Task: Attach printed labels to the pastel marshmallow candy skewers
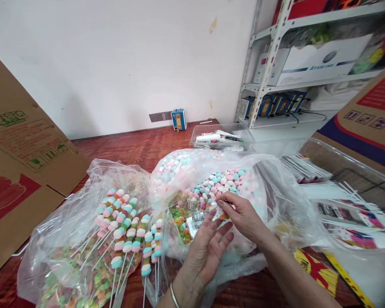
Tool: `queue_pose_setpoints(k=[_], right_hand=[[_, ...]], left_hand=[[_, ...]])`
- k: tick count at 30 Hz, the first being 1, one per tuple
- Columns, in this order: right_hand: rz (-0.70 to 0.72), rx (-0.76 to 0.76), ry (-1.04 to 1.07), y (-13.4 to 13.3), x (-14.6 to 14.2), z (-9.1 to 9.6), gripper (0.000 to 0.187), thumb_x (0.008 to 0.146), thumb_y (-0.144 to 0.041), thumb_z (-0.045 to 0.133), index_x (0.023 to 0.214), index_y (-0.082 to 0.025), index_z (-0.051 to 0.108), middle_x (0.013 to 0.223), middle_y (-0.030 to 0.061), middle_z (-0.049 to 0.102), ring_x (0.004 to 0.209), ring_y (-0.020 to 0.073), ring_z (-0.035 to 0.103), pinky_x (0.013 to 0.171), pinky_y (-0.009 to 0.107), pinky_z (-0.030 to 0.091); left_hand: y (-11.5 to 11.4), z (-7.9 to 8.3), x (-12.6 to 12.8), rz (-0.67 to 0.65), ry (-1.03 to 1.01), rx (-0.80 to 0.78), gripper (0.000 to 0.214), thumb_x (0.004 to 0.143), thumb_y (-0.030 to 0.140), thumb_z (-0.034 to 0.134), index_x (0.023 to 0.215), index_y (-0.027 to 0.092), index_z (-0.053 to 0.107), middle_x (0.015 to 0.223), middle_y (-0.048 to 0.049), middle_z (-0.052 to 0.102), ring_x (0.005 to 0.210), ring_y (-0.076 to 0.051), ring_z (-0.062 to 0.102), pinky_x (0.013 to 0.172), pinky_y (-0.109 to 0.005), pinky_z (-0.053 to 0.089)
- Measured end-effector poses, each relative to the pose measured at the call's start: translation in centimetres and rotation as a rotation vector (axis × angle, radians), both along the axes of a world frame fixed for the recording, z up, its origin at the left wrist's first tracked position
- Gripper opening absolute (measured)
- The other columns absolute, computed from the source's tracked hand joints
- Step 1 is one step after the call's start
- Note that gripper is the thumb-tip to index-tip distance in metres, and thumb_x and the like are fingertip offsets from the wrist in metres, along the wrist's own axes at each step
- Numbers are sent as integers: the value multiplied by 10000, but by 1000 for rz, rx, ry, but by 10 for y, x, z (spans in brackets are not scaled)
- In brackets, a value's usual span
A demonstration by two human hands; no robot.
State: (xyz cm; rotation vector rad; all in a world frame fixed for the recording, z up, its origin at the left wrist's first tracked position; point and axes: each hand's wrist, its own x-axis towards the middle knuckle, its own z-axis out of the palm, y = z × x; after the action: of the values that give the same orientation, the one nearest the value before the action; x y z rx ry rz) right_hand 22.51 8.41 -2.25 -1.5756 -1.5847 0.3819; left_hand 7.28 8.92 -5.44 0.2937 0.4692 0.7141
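Note:
My right hand (240, 216) has thumb and fingertips pinched at the edge of a small printed plastic packet (197, 218) with a silvery label. Just below it, my left hand (205, 250) is turned palm up with its fingers spread, close to the packet; whether its thumb touches the packet is hard to tell. Both hands are over an open clear bag of pink, blue and white marshmallows (220, 182). Green and orange ring-shaped gummies (181, 224) show beside the packet. To the left, several candy skewers (125, 222) on white sticks lie on another plastic bag (45, 239).
Cardboard boxes stand at the left (28, 171) and right (368, 115). A clear tub (248, 139) sits behind the bags. On the right, a clear bin (311, 143) holds printed packets and white sticks. A metal shelf (269, 60) rises at the back right.

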Motion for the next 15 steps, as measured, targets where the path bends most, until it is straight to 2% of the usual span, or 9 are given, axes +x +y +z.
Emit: queue_pose_setpoints(k=[2,4,7,9,12,15], right_hand=[[78,-49,150,-8,-3,8,169,938,-248,511,887,-219,670,830,10,662,775,155,617,696,256,478],[82,-79,337,-15,-9,10,123,900,-285,580,950,-230,678,816,7,655,779,164,615,695,267,489],[24,-77,702,-23,-24,4,339,798,-350,717,1101,-241,613,854,5,661,815,176,632,727,288,519],[6,-73,853,-27,-36,-3,373,757,-376,757,1067,-231,608,879,15,676,836,183,639,750,295,519],[-57,-42,830,-35,-50,-13,257,781,-426,724,882,-202,650,789,11,662,741,167,601,690,271,487],[-98,-55,709,-44,-55,-19,263,817,-446,679,798,-185,659,693,-4,611,661,150,528,622,255,432]], left_hand=[[5,5,0,106,17,0,360,749,301,784,1075,194,677,1160,-90,663,988,-196,644,878,-346,511],[9,10,0,204,98,-1,268,723,251,804,956,168,700,1024,-66,695,866,-157,652,753,-280,526],[10,18,-3,312,176,-10,222,672,206,835,842,147,706,859,-33,701,742,-124,647,646,-227,512],[7,22,-6,335,186,13,234,654,214,846,830,139,711,854,-36,707,726,-122,650,641,-223,517],[2,25,-11,338,217,87,264,659,239,841,871,141,718,895,-46,713,717,-117,647,628,-217,518],[-3,25,-19,379,298,130,273,645,257,844,859,151,710,859,-27,697,705,-111,631,588,-200,499]])
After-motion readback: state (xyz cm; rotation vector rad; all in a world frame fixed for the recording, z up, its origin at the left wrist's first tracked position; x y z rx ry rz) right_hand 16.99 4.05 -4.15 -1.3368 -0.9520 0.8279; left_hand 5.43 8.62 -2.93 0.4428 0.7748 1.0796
